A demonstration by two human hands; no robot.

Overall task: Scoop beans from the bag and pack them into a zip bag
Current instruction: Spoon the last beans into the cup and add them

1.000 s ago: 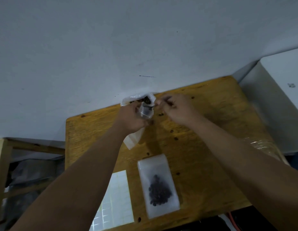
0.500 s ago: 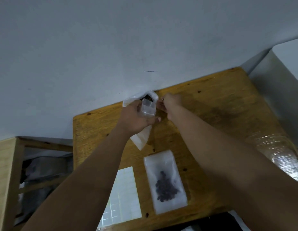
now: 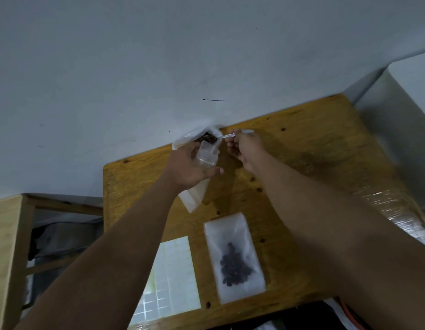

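At the far edge of the wooden surface (image 3: 302,163), the left hand (image 3: 190,170) curls its fingers round the white bean bag (image 3: 192,201) and a clear, limp zip bag (image 3: 206,157), apparently to keep both mouths open and close together; the right hand (image 3: 244,148) pinches a thin translucent scoop (image 3: 240,132) tipped towards the dark beans (image 3: 207,139). A filled, frosted pouch (image 3: 232,256) lies flat nearer the person

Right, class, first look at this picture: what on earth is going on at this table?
A person is packing beans at a wooden table. The left hand holds an empty zip bag by the mouth of the white bean bag. The right hand pinches a small spoon whose tip points at the bean bag's mouth. Nearer the person, a filled zip bag lies flat beside a label sheet.
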